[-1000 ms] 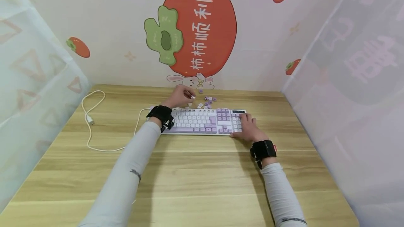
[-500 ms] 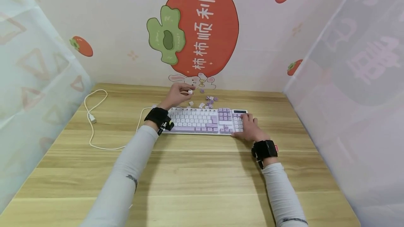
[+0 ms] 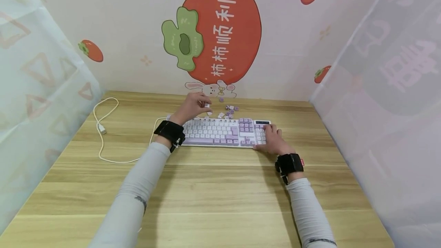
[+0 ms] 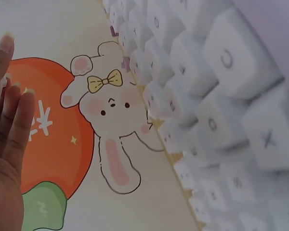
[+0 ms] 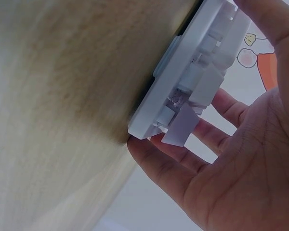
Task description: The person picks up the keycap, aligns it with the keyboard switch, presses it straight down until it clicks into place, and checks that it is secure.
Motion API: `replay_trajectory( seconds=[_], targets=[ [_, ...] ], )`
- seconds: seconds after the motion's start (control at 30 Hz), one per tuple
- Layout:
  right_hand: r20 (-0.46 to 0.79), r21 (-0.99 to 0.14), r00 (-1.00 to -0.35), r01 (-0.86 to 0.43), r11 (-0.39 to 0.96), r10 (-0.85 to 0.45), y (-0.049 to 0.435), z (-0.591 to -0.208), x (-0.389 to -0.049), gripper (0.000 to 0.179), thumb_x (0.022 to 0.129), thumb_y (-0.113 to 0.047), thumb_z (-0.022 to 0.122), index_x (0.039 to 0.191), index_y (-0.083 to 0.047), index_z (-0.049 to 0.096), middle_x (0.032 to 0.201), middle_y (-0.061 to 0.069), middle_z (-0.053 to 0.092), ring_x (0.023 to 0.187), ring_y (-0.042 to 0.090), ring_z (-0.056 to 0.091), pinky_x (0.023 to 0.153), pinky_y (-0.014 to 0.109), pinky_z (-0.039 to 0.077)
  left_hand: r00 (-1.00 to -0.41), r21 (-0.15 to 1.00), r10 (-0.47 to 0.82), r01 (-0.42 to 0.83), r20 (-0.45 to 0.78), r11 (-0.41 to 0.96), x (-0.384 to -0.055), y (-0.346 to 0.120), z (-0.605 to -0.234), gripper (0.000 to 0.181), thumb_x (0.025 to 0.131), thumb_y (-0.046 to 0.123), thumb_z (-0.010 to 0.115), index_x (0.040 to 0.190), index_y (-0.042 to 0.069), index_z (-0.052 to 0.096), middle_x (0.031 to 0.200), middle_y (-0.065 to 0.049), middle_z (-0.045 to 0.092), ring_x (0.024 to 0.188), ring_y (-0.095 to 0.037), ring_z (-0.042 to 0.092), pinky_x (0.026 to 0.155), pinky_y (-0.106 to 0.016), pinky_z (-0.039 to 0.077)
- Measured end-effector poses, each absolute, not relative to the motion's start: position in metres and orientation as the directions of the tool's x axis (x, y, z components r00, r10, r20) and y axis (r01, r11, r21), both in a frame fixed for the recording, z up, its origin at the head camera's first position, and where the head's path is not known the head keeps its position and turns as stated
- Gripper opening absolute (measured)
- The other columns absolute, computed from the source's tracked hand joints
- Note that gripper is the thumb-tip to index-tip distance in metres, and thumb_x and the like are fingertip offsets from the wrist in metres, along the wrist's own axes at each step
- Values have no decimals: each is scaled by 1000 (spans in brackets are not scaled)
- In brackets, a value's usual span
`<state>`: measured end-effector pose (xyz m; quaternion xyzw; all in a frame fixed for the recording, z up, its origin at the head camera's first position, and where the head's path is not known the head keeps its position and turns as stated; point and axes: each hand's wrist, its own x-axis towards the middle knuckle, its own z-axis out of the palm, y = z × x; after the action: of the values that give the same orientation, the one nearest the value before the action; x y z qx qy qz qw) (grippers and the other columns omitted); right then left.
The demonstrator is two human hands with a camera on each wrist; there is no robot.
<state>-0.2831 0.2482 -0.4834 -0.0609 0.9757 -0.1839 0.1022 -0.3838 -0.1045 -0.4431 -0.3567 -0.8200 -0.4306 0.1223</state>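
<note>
A white and lilac keyboard (image 3: pixel 200 141) lies across the back half of the wooden table. Just behind it my left hand (image 3: pixel 191 107) pinches a small white keycap (image 3: pixel 207 105) between thumb and fingers, above the table. In the left wrist view that hand (image 4: pixel 7 130) appears at the left edge, its keycap mostly hidden, beside rows of white keys (image 4: pixel 216 120). My right hand (image 3: pixel 273 142) grips the keyboard's right end. The right wrist view shows its fingers curled around the white side of the case (image 5: pixel 154 103).
Several loose white and lilac keycaps (image 3: pixel 229 115) lie behind the keyboard, and one lilac keycap (image 3: pixel 221 99) sits near the back wall (image 3: pixel 282 68). A white cable (image 3: pixel 113 162) with a USB plug (image 3: pixel 102 128) loops across the left side of the table.
My left hand has lifted a little and drawn back left with the keycap, then come slightly down again; the keycap is turned between the fingers. My right hand keeps its hold on the keyboard.
</note>
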Motion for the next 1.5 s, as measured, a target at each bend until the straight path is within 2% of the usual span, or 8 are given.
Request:
replay_trajectory(
  seconds=[0.13, 0.27, 0.57, 0.7, 0.93, 1.07, 1.33, 1.5],
  targets=[
    [-176, -365, -972, -83, 927, -157, 248, -484, -283, 93, 88, -42, 79, 150, 1, 25, 158, 31, 15, 134, 51, 28, 109, 62, 38, -660, 527, 522, 749, 541, 402, -379, -105, -441, 21, 79, 6, 86, 98, -1, 79, 90, -18, 71, 68, -19, 52, 60, -25, 43],
    [-177, -361, -972, -84, 929, -157, 248, -484, -283, 94, 88, -43, 78, 151, 0, 24, 158, 31, 15, 135, 51, 27, 109, 63, 38, -666, 482, 533, 746, 522, 460, -376, -105, -440, 20, 81, 8, 85, 99, 2, 80, 88, -12, 70, 72, -18, 54, 62, -26, 45],
    [-180, -354, -971, -83, 931, -155, 248, -484, -282, 94, 88, -44, 78, 151, 0, 25, 159, 31, 15, 136, 51, 27, 109, 64, 38, -875, 633, 389, 479, 289, 608, -374, -109, -447, 29, 91, 4, 75, 119, -4, 73, 115, -19, 71, 90, -26, 65, 78, -37, 54],
    [-178, -361, -971, -85, 929, -159, 248, -484, -281, 93, 88, -43, 78, 151, 0, 25, 159, 31, 14, 136, 51, 27, 109, 64, 38, -905, 691, 367, 406, 215, 598, -375, -112, -450, 32, 93, -2, 66, 125, -5, 69, 124, -22, 68, 97, -31, 67, 76, -37, 54],
    [-193, -351, -969, -77, 933, -153, 248, -484, -283, 94, 88, -46, 78, 152, 0, 24, 159, 31, 13, 135, 50, 27, 108, 63, 39, -913, 669, 390, 365, 121, 647, -379, -87, -458, 25, 93, 10, 74, 114, -3, 75, 107, -16, 73, 95, -29, 66, 87, -44, 56],
    [-190, -350, -970, -78, 934, -153, 248, -483, -283, 94, 88, -45, 78, 151, 0, 25, 159, 31, 14, 135, 50, 27, 108, 63, 39, -905, 641, 414, 377, 101, 669, -383, -65, -463, 30, 90, 14, 79, 115, -1, 75, 112, -16, 74, 101, -29, 68, 91, -44, 56],
    [-196, -343, -971, -61, 937, -135, 247, -483, -283, 95, 87, -46, 78, 152, -2, 25, 160, 30, 13, 137, 50, 26, 109, 63, 39, -905, 551, 412, 398, 107, 733, -387, -31, -468, 19, 84, 19, 84, 96, 5, 78, 97, -8, 72, 89, -23, 65, 81, -38, 54],
    [-199, -342, -972, -53, 938, -127, 248, -482, -283, 94, 88, -46, 78, 153, -3, 24, 160, 29, 13, 137, 50, 26, 109, 63, 38, -907, 545, 411, 390, 89, 742, -388, -18, -468, 21, 85, 20, 84, 99, 6, 78, 97, -6, 72, 89, -22, 63, 82, -37, 54]
  ],
)
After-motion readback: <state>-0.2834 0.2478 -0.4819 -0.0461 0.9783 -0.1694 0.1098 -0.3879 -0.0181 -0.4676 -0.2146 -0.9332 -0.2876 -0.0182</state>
